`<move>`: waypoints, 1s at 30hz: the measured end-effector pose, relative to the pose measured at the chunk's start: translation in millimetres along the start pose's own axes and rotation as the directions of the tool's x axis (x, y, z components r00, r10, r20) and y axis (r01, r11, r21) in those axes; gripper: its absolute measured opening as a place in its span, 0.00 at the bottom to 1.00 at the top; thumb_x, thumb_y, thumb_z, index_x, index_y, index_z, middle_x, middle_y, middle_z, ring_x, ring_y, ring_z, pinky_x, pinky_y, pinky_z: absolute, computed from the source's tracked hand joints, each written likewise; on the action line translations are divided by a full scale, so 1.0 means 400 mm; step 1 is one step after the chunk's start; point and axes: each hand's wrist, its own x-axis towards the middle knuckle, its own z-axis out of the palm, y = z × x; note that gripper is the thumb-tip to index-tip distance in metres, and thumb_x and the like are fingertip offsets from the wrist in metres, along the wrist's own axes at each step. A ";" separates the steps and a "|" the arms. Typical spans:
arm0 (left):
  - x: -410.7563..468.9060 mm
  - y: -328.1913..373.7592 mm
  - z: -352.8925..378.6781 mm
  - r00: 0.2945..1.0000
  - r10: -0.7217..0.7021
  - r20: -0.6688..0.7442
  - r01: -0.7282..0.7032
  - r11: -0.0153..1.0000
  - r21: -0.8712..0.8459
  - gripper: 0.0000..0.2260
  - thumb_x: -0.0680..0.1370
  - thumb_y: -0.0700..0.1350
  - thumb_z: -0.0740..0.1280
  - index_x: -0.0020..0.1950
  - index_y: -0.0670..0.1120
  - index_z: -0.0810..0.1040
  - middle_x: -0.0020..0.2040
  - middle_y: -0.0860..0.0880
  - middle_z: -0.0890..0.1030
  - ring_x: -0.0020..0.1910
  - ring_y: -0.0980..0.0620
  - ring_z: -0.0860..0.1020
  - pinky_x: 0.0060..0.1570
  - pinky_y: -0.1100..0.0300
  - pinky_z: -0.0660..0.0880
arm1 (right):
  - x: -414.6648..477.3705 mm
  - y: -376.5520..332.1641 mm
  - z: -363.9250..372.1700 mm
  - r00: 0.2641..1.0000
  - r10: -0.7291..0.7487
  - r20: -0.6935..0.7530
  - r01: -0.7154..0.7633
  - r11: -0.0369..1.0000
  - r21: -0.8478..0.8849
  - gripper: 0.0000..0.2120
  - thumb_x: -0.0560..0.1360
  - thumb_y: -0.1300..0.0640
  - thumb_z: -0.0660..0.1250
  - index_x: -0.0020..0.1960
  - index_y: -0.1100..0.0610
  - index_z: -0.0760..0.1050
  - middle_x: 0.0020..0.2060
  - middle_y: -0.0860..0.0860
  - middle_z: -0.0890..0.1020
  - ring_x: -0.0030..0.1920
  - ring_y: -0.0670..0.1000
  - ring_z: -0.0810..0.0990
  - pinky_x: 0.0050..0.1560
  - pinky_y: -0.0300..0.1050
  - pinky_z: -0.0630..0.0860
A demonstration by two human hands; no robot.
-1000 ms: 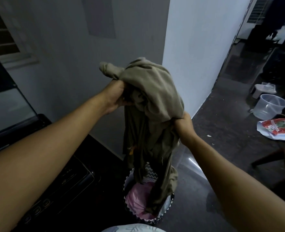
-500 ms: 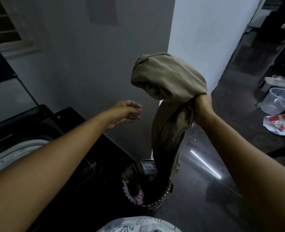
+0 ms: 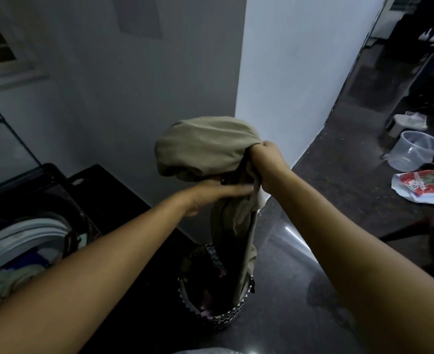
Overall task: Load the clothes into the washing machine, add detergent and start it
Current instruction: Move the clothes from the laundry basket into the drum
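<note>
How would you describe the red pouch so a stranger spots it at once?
From the white wall corner, look right across the dark floor to the frame's edge. Just nearer than the clear plastic jug lies the red and white pouch. It alone is flat, crumpled and brightly coloured.

Garment (image 3: pixel 205 149) above basket (image 3: pixel 226 315), washing machine (image 3: pixel 32 226) left, jug (image 3: pixel 415 152) and packet (image 3: pixel 420 187) right

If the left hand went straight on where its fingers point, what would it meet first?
The olive garment gripped by the right hand; the left hand seems at or almost on it, depth unclear.
</note>
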 end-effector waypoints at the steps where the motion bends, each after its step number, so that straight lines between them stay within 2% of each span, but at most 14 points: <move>1: 0.006 -0.012 0.006 0.999 0.008 -0.044 -0.005 0.997 0.081 0.33 0.65 0.57 0.80 0.68 0.49 0.79 0.63 0.54 0.83 0.61 0.58 0.80 0.64 0.60 0.74 | 0.004 -0.007 -0.005 0.998 0.039 0.049 -0.039 0.999 -0.013 0.04 0.75 0.58 0.65 0.46 0.59 0.75 0.40 0.57 0.82 0.38 0.53 0.79 0.39 0.45 0.80; 3: 0.028 -0.025 0.029 0.965 0.050 -0.257 -0.004 0.984 0.179 0.27 0.70 0.50 0.78 0.67 0.48 0.76 0.62 0.52 0.81 0.57 0.56 0.79 0.53 0.67 0.73 | -0.010 -0.035 -0.005 0.966 0.088 0.244 -0.109 0.991 0.077 0.05 0.72 0.62 0.69 0.47 0.61 0.79 0.43 0.59 0.84 0.41 0.55 0.82 0.48 0.52 0.83; 5: 0.047 -0.015 0.045 0.879 -0.002 -0.476 -0.058 0.992 -0.112 0.18 0.79 0.41 0.71 0.68 0.46 0.74 0.62 0.46 0.80 0.58 0.48 0.80 0.52 0.61 0.75 | -0.011 -0.045 -0.009 0.914 0.007 0.406 -0.105 0.970 0.220 0.13 0.67 0.62 0.71 0.51 0.61 0.79 0.45 0.58 0.81 0.41 0.54 0.82 0.47 0.51 0.82; 6: 0.058 -0.006 0.047 0.851 -0.042 -0.523 -0.118 0.956 -0.269 0.15 0.79 0.39 0.69 0.66 0.44 0.76 0.62 0.44 0.81 0.59 0.45 0.81 0.57 0.55 0.78 | -0.002 -0.038 -0.017 0.919 -0.068 0.389 -0.037 0.966 0.256 0.14 0.68 0.61 0.72 0.53 0.60 0.78 0.46 0.56 0.81 0.42 0.53 0.82 0.46 0.51 0.82; 8: 0.069 0.020 0.035 0.839 -0.068 -0.539 -0.175 0.906 -0.386 0.08 0.78 0.40 0.71 0.57 0.44 0.82 0.55 0.44 0.85 0.55 0.44 0.84 0.58 0.49 0.80 | 0.024 0.001 -0.055 0.941 -0.249 0.228 0.229 0.967 0.110 0.15 0.72 0.56 0.75 0.57 0.57 0.78 0.49 0.53 0.84 0.47 0.49 0.83 0.51 0.54 0.83; 10: 0.060 0.055 0.014 0.848 -0.087 -0.523 -0.174 0.886 -0.429 0.06 0.78 0.45 0.72 0.50 0.43 0.84 0.47 0.46 0.87 0.46 0.47 0.86 0.50 0.53 0.82 | 0.045 0.076 -0.108 0.925 -0.323 0.199 0.352 0.926 -0.138 0.23 0.71 0.44 0.77 0.63 0.49 0.76 0.55 0.49 0.83 0.54 0.46 0.82 0.57 0.52 0.81; 14: 0.036 0.157 -0.018 0.904 -0.052 -0.424 -0.213 0.805 -0.554 0.13 0.81 0.50 0.68 0.41 0.44 0.85 0.38 0.48 0.86 0.37 0.51 0.85 0.40 0.57 0.81 | 0.057 0.275 -0.141 0.904 -0.076 0.420 0.280 0.848 -0.450 0.51 0.59 0.31 0.80 0.75 0.43 0.63 0.69 0.45 0.74 0.67 0.47 0.74 0.67 0.51 0.75; 16: 0.016 0.214 -0.018 0.921 0.009 -0.389 -0.240 0.799 -0.551 0.13 0.82 0.50 0.66 0.46 0.44 0.85 0.43 0.46 0.86 0.42 0.49 0.85 0.43 0.56 0.82 | 0.072 0.356 -0.119 0.919 -0.043 0.392 0.228 0.868 -0.441 0.44 0.58 0.31 0.81 0.70 0.42 0.71 0.64 0.45 0.79 0.63 0.47 0.79 0.62 0.53 0.80; 20: -0.035 0.283 -0.057 0.921 0.064 -0.385 -0.282 0.792 -0.542 0.14 0.80 0.51 0.66 0.53 0.42 0.84 0.49 0.44 0.86 0.46 0.49 0.85 0.47 0.56 0.82 | 0.091 0.392 -0.066 0.966 0.003 0.260 0.085 0.942 -0.325 0.06 0.75 0.60 0.70 0.51 0.53 0.82 0.48 0.53 0.85 0.51 0.54 0.84 0.50 0.55 0.83; 22: -0.055 0.273 -0.120 0.910 0.026 -0.414 -0.256 0.821 -0.511 0.17 0.78 0.52 0.68 0.59 0.42 0.84 0.56 0.43 0.85 0.54 0.47 0.84 0.56 0.54 0.81 | 0.097 0.331 -0.063 0.988 0.069 0.141 -0.056 0.994 -0.095 0.10 0.79 0.62 0.62 0.48 0.52 0.80 0.42 0.51 0.83 0.41 0.51 0.81 0.35 0.44 0.80; 24: -0.068 0.240 -0.181 0.884 -0.068 -0.463 -0.156 0.890 -0.429 0.20 0.79 0.53 0.68 0.68 0.44 0.79 0.65 0.43 0.82 0.63 0.45 0.81 0.63 0.49 0.78 | 0.111 0.246 -0.076 0.984 0.164 0.072 -0.172 0.977 0.127 0.10 0.81 0.55 0.59 0.51 0.51 0.80 0.42 0.53 0.83 0.37 0.51 0.79 0.34 0.44 0.79; 25: -0.074 0.212 -0.200 0.848 -0.126 -0.514 -0.074 0.934 -0.350 0.19 0.80 0.52 0.67 0.67 0.45 0.80 0.63 0.43 0.82 0.61 0.45 0.82 0.58 0.49 0.80 | 0.119 0.207 -0.085 0.983 0.174 0.065 -0.184 0.959 0.217 0.11 0.81 0.53 0.59 0.53 0.51 0.80 0.43 0.54 0.84 0.37 0.52 0.80 0.37 0.47 0.80; 28: -0.078 0.126 -0.192 0.770 -0.213 -0.602 0.151 0.977 -0.152 0.06 0.81 0.46 0.67 0.47 0.45 0.81 0.40 0.46 0.84 0.34 0.51 0.83 0.32 0.59 0.80 | 0.123 0.082 -0.084 0.989 0.085 0.124 -0.129 0.902 0.412 0.11 0.80 0.54 0.61 0.55 0.54 0.81 0.42 0.54 0.84 0.40 0.54 0.79 0.43 0.49 0.78; 30: -0.066 0.081 -0.147 0.788 -0.241 -0.567 0.265 0.963 -0.042 0.08 0.80 0.42 0.67 0.41 0.45 0.80 0.35 0.46 0.82 0.33 0.48 0.80 0.36 0.58 0.77 | 0.108 -0.001 -0.048 0.982 0.029 0.186 -0.117 0.865 0.488 0.10 0.81 0.53 0.63 0.54 0.57 0.80 0.41 0.54 0.83 0.40 0.52 0.81 0.40 0.44 0.78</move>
